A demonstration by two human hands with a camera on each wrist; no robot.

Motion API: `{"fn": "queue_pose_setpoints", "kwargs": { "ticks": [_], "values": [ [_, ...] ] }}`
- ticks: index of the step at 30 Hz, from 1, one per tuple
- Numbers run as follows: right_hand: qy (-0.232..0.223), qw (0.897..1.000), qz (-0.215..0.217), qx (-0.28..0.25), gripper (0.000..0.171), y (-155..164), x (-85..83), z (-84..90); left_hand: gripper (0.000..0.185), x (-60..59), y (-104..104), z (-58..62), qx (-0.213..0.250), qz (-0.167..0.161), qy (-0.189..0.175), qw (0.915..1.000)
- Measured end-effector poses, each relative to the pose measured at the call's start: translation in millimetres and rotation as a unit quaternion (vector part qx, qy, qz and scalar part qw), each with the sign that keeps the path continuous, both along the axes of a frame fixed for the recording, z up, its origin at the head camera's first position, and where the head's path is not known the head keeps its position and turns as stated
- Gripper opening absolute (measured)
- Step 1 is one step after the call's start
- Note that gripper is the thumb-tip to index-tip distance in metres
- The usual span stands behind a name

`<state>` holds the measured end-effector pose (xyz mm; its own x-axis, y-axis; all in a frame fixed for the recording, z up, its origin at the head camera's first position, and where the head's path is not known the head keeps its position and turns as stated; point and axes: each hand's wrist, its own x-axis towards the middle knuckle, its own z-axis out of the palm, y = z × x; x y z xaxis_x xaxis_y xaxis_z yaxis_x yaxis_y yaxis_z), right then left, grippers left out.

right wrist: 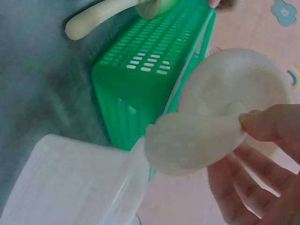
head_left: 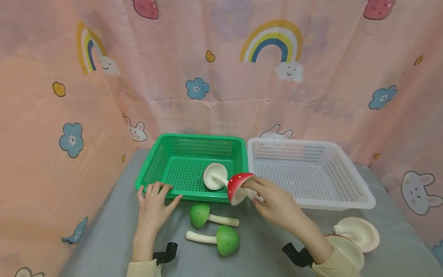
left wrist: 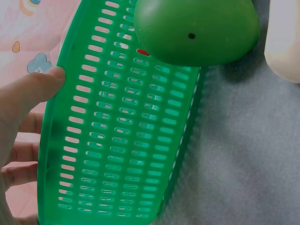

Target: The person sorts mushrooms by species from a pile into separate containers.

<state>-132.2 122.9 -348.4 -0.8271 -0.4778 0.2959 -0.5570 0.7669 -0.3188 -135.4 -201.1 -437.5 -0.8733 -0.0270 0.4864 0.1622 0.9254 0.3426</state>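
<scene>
My right hand (head_left: 277, 200) pinches the pale stem of a red-capped toy mushroom (head_left: 238, 186) over the near right corner of the green basket (head_left: 183, 169). In the right wrist view, thumb and fingers hold the thick stem (right wrist: 192, 145), and the cap's cream underside faces the camera. Another toy mushroom (head_left: 212, 177) lies inside that basket, underside up. My left hand (head_left: 154, 209) grips the basket's near left rim, thumb outside and fingers over it. Two green-capped toy mushrooms, one farther (head_left: 199, 215) and one nearer (head_left: 227, 240), lie in front of the basket.
A white basket (head_left: 294, 177) stands right beside the green one. Two more toy mushrooms with cream undersides, one behind (head_left: 363, 232) and one in front (head_left: 347, 252), lie at the right by my forearm. A patterned pink curtain (head_left: 228, 115) hangs behind the grey table (head_left: 104, 238).
</scene>
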Motion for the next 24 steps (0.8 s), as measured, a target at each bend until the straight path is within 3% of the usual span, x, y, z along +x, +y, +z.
{"fn": "queue_pose_setpoints", "kwargs": {
  "ticks": [11,18,24],
  "values": [
    [0.023,0.994,0.102,0.029,0.041,-49,-50.3,-0.7,0.037,-0.7,1,0.2,-0.003,0.001,-0.013,0.9999],
    [0.004,0.991,0.133,0.035,0.044,-76,-76.0,-7.9,0.036,0.1,0,0.7,-0.004,0.006,-0.005,1.0],
    [-0.005,0.988,0.15,0.04,0.047,-101,-87.7,-16.3,0.036,0.3,-1,1.1,-0.006,0.004,-0.003,1.0]
  ]
}}
